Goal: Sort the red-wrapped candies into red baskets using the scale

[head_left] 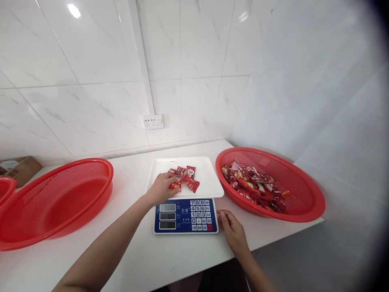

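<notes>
On the white weighing pan [206, 184] of a digital scale [186, 217] lie several small wrapped candies [191, 183] in red and dark red. My left hand [162, 187] reaches over the pan's left front part, its fingers closed on a red wrapped candy [175, 186] that still touches the pan. Beside the scale's right edge, my right hand [231, 229] has its fingers curled, the thumb and index tips by the blue keypad panel. Whether those fingers pinch anything is hidden. Two lower display rows read 0.00.
A red plastic basket [316, 205] heaped with wrapped candies stands close on the right. To the left is another red basket [106, 162] with a bare floor, beside part of a third. A cardboard box [28, 172] sits behind. The white table [133, 247] meets a tiled wall.
</notes>
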The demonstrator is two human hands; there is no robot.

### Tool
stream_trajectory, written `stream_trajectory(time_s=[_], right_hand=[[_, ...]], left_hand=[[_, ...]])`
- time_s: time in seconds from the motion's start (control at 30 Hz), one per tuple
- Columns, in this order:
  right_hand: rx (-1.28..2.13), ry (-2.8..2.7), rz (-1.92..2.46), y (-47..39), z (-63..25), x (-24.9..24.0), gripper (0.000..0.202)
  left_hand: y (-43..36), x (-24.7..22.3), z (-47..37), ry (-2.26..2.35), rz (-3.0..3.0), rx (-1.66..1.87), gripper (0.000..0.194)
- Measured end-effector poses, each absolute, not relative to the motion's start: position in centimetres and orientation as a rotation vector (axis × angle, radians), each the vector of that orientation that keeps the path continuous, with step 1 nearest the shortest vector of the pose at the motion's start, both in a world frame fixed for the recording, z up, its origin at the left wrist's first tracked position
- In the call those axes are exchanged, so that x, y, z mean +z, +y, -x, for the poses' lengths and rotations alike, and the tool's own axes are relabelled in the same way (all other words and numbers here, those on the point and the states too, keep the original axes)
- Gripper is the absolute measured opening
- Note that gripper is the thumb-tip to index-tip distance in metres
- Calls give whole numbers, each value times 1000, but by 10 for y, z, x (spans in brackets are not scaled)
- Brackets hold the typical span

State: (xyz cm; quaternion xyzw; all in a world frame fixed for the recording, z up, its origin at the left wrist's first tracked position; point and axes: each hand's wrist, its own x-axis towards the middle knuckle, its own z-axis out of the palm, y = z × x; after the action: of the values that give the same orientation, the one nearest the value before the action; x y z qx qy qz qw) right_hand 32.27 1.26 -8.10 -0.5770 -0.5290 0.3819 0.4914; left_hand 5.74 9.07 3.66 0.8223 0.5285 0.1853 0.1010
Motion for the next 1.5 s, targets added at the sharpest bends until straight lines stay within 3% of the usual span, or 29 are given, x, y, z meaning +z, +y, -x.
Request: stream_trajectory(time_s=[0.13,0.37,0.77,1.03,1.17,1.5], right_hand=[[926,-1277,1397,13,-323,-83,47],[935,-1281,1391,14,-325,-87,45],[956,-1297,1383,14,-325,-89,43],[913,-1307,1401,13,-323,-79,47],[911,-1305,1400,14,-324,-81,47],[932,-1308,1395,14,-323,-84,44]], left_hand=[[92,41,-49,1629,-2404,526,20],[93,50,-34,1794,-2409,370,30],[88,62,-45,1910,-2402,259,14],[61,116,62,2662,-1866,463,33],[47,125,105,2812,-1730,477,38],[117,64,-34,1767,-2399,384,41]])
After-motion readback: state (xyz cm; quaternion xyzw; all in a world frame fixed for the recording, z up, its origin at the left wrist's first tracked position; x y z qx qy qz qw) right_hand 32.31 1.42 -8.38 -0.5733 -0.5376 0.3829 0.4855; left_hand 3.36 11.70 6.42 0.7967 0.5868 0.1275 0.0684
